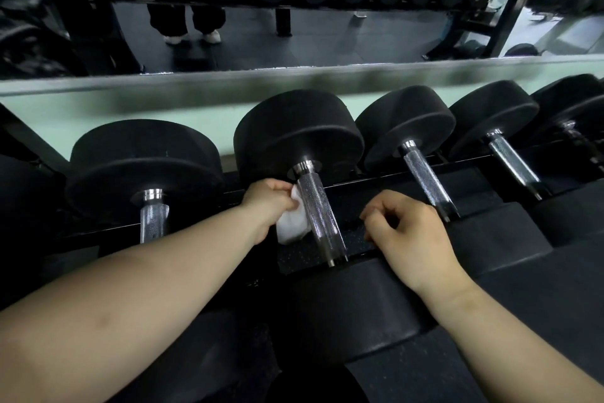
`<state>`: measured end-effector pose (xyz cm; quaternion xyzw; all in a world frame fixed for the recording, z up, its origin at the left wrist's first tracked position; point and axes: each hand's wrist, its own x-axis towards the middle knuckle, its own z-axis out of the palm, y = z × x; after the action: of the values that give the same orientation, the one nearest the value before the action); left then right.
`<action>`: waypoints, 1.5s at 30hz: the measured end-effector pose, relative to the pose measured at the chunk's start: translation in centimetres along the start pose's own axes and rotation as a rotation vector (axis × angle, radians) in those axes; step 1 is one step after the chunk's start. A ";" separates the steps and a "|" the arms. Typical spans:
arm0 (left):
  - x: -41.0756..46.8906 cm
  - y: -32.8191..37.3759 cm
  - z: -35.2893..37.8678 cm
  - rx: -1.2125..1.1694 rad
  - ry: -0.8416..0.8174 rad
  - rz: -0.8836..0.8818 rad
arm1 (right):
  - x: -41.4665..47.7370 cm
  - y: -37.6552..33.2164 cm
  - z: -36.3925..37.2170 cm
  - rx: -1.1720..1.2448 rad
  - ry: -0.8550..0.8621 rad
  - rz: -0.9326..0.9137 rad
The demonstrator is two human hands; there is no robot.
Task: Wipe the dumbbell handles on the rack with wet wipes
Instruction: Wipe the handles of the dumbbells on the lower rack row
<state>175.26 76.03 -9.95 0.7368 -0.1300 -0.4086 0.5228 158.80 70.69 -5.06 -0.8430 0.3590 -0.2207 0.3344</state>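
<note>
the left hand (268, 203) is pinching a crumpled white wet wipe (292, 226) and pressing it against the left side of the knurled chrome handle (318, 210) of the middle black dumbbell, which is lying on the black metal rack (366, 180). the right hand (408, 232) is waiting just right of that handle, fingers loosely curled, grasping nothing. to do this well, the wipe is probably needing to wrap fully round and travel collar to collar, twisting to reach the underside.

Wall mirror (359, 40) above pale green ledge (163, 102), reflected dark trousers (168, 18), white shoes (212, 36)
</note>
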 end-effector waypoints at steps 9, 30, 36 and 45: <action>-3.4 0.9 -0.2 0.232 -0.287 -0.154 | 0.2 0.2 0.0 -0.010 0.018 -0.022; -16.7 -4.4 -12.0 0.203 0.562 0.572 | 2.2 -11.2 6.4 0.112 -0.782 -0.171; -16.8 -9.3 -11.6 0.411 0.636 0.700 | 3.3 -13.0 9.6 0.057 -0.780 -0.265; -16.5 -9.7 -12.0 0.372 0.654 0.801 | 1.6 -13.4 16.1 -0.473 -0.691 -0.635</action>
<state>171.40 98.27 -9.31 0.7983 -0.3010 0.1024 0.5115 175.84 83.01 -6.09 -0.9863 -0.0053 0.0671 0.1507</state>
